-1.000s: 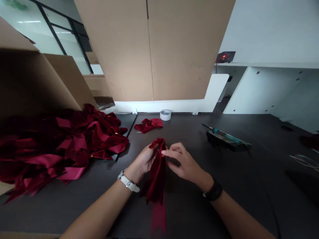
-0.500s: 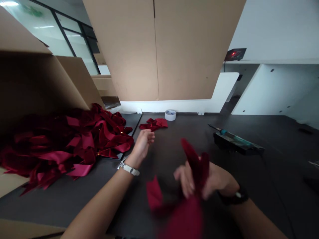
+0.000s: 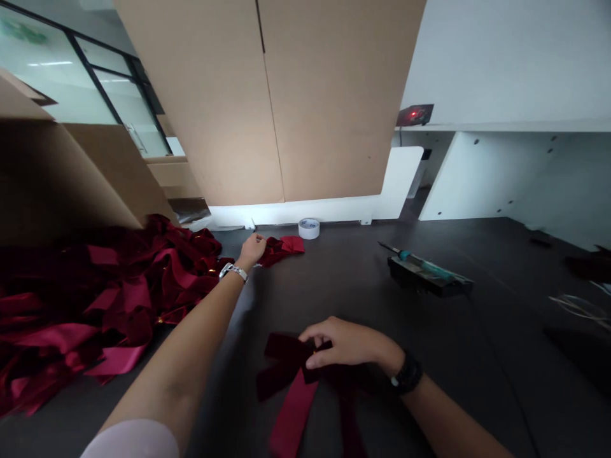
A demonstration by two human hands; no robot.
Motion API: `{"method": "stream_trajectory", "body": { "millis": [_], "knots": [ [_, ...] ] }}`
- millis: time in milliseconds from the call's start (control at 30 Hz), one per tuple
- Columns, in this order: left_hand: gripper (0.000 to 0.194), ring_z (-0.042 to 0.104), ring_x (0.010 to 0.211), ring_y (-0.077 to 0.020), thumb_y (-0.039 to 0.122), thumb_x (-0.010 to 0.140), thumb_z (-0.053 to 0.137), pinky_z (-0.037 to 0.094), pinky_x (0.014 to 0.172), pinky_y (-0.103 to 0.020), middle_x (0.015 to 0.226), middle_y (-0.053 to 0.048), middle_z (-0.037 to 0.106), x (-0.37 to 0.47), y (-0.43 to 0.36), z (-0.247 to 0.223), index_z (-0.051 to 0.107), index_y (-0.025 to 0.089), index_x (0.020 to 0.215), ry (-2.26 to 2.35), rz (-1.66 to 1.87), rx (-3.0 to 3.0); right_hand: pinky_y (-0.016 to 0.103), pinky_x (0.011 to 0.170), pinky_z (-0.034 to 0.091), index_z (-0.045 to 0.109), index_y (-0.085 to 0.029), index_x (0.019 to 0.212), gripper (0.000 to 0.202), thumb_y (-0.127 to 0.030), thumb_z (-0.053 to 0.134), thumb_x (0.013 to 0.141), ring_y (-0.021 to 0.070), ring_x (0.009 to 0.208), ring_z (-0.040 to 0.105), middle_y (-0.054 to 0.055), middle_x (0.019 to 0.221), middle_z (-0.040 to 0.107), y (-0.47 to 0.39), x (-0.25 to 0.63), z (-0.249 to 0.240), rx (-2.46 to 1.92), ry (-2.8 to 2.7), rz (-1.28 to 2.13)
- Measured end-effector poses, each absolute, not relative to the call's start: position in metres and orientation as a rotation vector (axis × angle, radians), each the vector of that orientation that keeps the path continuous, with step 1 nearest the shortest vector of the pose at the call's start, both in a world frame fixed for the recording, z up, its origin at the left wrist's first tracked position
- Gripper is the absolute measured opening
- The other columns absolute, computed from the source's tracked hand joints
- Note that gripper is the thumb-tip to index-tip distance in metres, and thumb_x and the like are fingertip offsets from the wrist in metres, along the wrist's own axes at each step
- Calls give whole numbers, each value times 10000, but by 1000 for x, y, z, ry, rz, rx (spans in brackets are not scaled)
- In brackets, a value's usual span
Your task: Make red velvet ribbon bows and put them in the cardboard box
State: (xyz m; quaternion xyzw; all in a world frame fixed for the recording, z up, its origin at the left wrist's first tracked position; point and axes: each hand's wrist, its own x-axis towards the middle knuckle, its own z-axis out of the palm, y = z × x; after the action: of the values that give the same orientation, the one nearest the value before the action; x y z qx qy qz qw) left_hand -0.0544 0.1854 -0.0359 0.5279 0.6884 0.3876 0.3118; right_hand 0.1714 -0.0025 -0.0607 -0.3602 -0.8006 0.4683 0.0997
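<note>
In the head view, my right hand [image 3: 351, 343] pinches the middle of a dark red velvet bow [image 3: 281, 366] low over the black table. The bow's loops spread to the left, and its ribbon tails hang toward me. My left hand [image 3: 252, 249] is reached out to the far side, its fingers curled together beside a small dark red ribbon piece [image 3: 284, 249]. What is between those fingers, if anything, is too small to make out. To the left lies a large heap of red velvet bows [image 3: 124, 292], partly behind my left forearm.
A roll of tape [image 3: 309, 228] stands at the back of the black table [image 3: 344, 280]. A soldering iron [image 3: 424, 264] rests on a black holder at right. An open cardboard box [image 3: 109, 165] is at left, and large cardboard [image 3: 281, 102] stands behind. Thin wires [image 3: 580, 308] lie far right.
My right hand has lowered the bow toward the table and turned it, its loops now to the left. My left hand has reached farther away, beside the small ribbon piece. The view has shifted right.
</note>
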Motion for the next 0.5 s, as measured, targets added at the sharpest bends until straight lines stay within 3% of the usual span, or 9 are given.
{"method": "stream_trajectory", "body": {
  "millis": [267, 367, 500],
  "knots": [
    [225, 616, 997, -204, 324, 889, 596, 505, 876, -413, 1067, -71, 644, -59, 228, -39, 626, 141, 1015, 2030, 731, 1665, 188, 636, 369, 697, -277, 1132, 466, -443, 773, 703, 99, 686, 529, -8, 822, 622, 0, 171, -67, -925, -2432, 1263],
    [197, 642, 955, -236, 313, 799, 688, 491, 854, -408, 894, -73, 681, -60, 239, -42, 633, 129, 755, 2086, 716, 1668, 185, 626, 360, 697, -296, 1129, 466, -459, 772, 699, 96, 681, 521, -14, 809, 620, 0, 169, -66, -937, -2467, 1258],
    [294, 656, 918, -316, 219, 630, 767, 481, 798, -403, 718, -106, 671, -60, 247, -50, 513, 161, 493, 2030, 831, 1674, 189, 643, 372, 699, -306, 1121, 456, -468, 768, 700, 100, 694, 542, -15, 812, 631, -1, 169, -66, -959, -2469, 1236]
  ]
}}
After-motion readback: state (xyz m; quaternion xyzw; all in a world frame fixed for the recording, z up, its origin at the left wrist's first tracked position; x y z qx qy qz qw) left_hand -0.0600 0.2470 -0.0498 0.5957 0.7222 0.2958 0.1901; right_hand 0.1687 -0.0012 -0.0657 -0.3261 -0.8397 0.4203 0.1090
